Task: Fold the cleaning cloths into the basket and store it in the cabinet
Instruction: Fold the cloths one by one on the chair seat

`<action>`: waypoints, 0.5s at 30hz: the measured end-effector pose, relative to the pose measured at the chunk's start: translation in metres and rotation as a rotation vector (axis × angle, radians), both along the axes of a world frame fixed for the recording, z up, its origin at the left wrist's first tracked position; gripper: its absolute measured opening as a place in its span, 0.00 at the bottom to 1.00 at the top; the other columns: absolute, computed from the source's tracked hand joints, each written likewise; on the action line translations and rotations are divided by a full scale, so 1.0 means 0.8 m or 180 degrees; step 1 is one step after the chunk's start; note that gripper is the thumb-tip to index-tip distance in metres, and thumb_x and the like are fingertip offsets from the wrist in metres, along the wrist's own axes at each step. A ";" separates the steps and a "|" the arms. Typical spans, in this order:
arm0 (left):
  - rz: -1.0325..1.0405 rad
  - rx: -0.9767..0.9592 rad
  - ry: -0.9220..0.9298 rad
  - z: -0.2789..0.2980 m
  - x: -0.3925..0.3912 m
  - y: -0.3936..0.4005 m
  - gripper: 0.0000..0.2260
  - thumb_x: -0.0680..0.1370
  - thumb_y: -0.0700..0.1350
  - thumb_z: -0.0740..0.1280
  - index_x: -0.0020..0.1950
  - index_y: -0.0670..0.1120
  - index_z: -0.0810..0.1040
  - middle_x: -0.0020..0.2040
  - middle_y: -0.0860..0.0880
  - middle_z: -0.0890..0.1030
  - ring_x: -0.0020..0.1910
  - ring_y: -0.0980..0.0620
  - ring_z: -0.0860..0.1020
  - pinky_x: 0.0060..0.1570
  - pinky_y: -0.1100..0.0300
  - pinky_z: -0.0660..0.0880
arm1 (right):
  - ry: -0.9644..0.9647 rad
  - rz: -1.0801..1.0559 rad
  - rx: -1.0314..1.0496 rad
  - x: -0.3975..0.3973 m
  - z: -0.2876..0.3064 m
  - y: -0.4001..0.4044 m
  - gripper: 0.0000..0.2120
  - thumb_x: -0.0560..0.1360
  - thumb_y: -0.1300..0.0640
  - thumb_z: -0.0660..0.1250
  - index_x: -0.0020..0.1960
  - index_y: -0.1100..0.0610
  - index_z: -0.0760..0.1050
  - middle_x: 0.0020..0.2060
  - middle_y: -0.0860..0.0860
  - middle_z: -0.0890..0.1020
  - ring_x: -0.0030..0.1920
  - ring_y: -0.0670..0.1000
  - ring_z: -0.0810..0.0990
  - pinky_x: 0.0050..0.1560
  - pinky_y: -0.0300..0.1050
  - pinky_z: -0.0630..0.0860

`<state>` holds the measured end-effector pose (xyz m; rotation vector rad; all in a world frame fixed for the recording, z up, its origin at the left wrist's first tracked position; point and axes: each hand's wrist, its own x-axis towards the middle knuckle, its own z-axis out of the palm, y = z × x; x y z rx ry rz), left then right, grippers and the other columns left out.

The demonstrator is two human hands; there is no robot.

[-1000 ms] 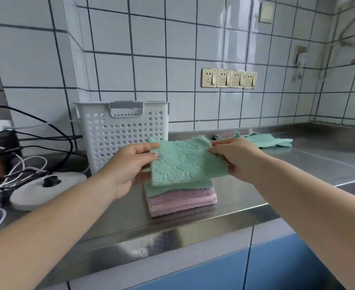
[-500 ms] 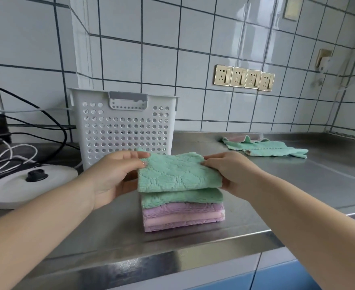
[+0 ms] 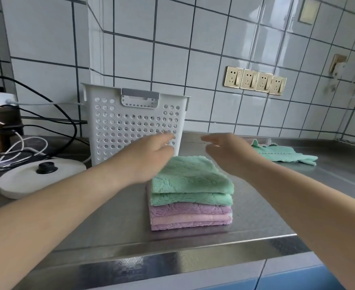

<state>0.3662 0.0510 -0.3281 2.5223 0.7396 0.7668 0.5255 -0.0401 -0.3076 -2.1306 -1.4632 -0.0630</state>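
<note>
We look down from a head camera at a steel bench [image 3: 113, 227] against a white tiled wall. A neat stack [image 3: 191, 197] of folded cloths sits near the bench's front edge: two green ones on top, purple and pink ones beneath. Just behind the stack stands a white perforated basket [image 3: 130, 126], upright, its open top facing up; we cannot see inside it.

Both hands hover above the back of the stack, holding nothing. The left hand [image 3: 149, 155] has loose, extended fingers in front of the basket wall. The right hand [image 3: 227, 151] is also open, fingers relaxed and pointing left. Neither clearly touches the cloths, though the left palm is close to the top green one.

Further right, well apart from the stack, unfolded cloths [image 3: 283, 153] lie crumpled near the wall: green on top, with a pink edge showing beneath. To the left are a round white lid [image 3: 40, 176] with a black knob and a tangle of cables [image 3: 36, 130].

We judge that folding is nearly done, with the crumpled cloths still to fold. The risks ahead: the stack is soft and tall, so lifting it whole with a loose grip could let layers slide or unfold. Reaching right, an arm could brush the stack toward the bench edge. The light basket could tip or skid if cloths catch its rim.
</note>
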 end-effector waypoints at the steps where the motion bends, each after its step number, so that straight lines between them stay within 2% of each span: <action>1: -0.0087 0.0079 0.0315 0.000 0.010 -0.004 0.15 0.82 0.47 0.52 0.67 0.50 0.67 0.66 0.54 0.69 0.66 0.54 0.67 0.57 0.67 0.60 | -0.0011 0.0145 -0.0219 -0.011 -0.002 0.005 0.20 0.80 0.57 0.54 0.71 0.49 0.67 0.61 0.56 0.78 0.27 0.45 0.67 0.23 0.35 0.66; 2: -0.0126 0.0094 0.0572 -0.001 0.018 -0.007 0.16 0.81 0.47 0.52 0.67 0.47 0.68 0.67 0.52 0.70 0.66 0.52 0.69 0.62 0.65 0.62 | -0.0080 0.0270 -0.0465 -0.020 -0.007 0.011 0.20 0.81 0.56 0.53 0.72 0.48 0.65 0.62 0.55 0.76 0.30 0.45 0.69 0.24 0.34 0.67; 3: -0.0122 0.0055 0.0813 -0.005 0.024 -0.009 0.16 0.81 0.46 0.52 0.66 0.45 0.69 0.67 0.49 0.72 0.65 0.49 0.71 0.64 0.59 0.66 | -0.0175 0.0402 -0.0681 -0.026 -0.016 0.016 0.19 0.81 0.55 0.52 0.71 0.49 0.65 0.63 0.55 0.76 0.35 0.47 0.72 0.29 0.35 0.69; 4: -0.0108 0.0006 0.1008 -0.010 0.029 -0.008 0.16 0.81 0.46 0.52 0.66 0.44 0.69 0.67 0.46 0.73 0.64 0.48 0.71 0.65 0.55 0.66 | -0.0234 0.0521 -0.0856 -0.029 -0.025 0.018 0.18 0.81 0.54 0.51 0.70 0.50 0.66 0.65 0.54 0.75 0.45 0.50 0.75 0.39 0.37 0.70; 5: -0.0090 0.0003 0.1211 -0.017 0.031 -0.008 0.17 0.81 0.46 0.51 0.67 0.43 0.68 0.69 0.45 0.70 0.67 0.47 0.68 0.68 0.54 0.63 | -0.0241 0.0605 -0.0996 -0.028 -0.033 0.019 0.19 0.81 0.54 0.51 0.70 0.51 0.66 0.67 0.53 0.72 0.57 0.52 0.74 0.49 0.38 0.68; 6: -0.0065 0.0031 0.1390 -0.026 0.031 -0.008 0.19 0.82 0.46 0.50 0.70 0.43 0.65 0.72 0.44 0.66 0.71 0.48 0.63 0.71 0.53 0.58 | -0.0233 0.0665 -0.1122 -0.023 -0.042 0.020 0.20 0.82 0.54 0.50 0.72 0.52 0.64 0.71 0.51 0.68 0.67 0.51 0.68 0.57 0.38 0.63; 7: -0.0068 0.0089 0.1504 -0.031 0.029 -0.007 0.21 0.82 0.47 0.49 0.74 0.42 0.61 0.76 0.45 0.59 0.75 0.50 0.56 0.74 0.54 0.51 | -0.0233 0.0673 -0.1190 -0.019 -0.045 0.017 0.21 0.82 0.54 0.49 0.74 0.52 0.61 0.74 0.49 0.62 0.72 0.49 0.61 0.62 0.35 0.57; 8: -0.0070 0.0112 0.1529 -0.038 0.026 -0.004 0.22 0.82 0.47 0.48 0.76 0.43 0.55 0.78 0.47 0.51 0.76 0.52 0.49 0.74 0.55 0.44 | -0.0230 0.0674 -0.1229 -0.013 -0.050 0.017 0.22 0.82 0.54 0.48 0.75 0.52 0.58 0.76 0.48 0.57 0.75 0.47 0.55 0.65 0.33 0.52; 10: -0.0015 0.0009 0.1438 -0.046 0.020 -0.001 0.24 0.82 0.50 0.47 0.78 0.46 0.47 0.78 0.48 0.43 0.76 0.54 0.42 0.71 0.61 0.40 | -0.0157 0.0639 -0.1206 -0.004 -0.057 0.015 0.23 0.82 0.53 0.48 0.76 0.53 0.54 0.77 0.48 0.53 0.76 0.46 0.50 0.70 0.35 0.47; 15: 0.0120 -0.0398 0.1146 -0.059 0.013 0.001 0.26 0.82 0.54 0.48 0.77 0.49 0.43 0.77 0.53 0.39 0.75 0.60 0.40 0.65 0.68 0.37 | 0.0303 0.0609 -0.1128 0.018 -0.073 0.011 0.25 0.82 0.48 0.48 0.77 0.52 0.50 0.77 0.47 0.48 0.76 0.47 0.49 0.69 0.37 0.49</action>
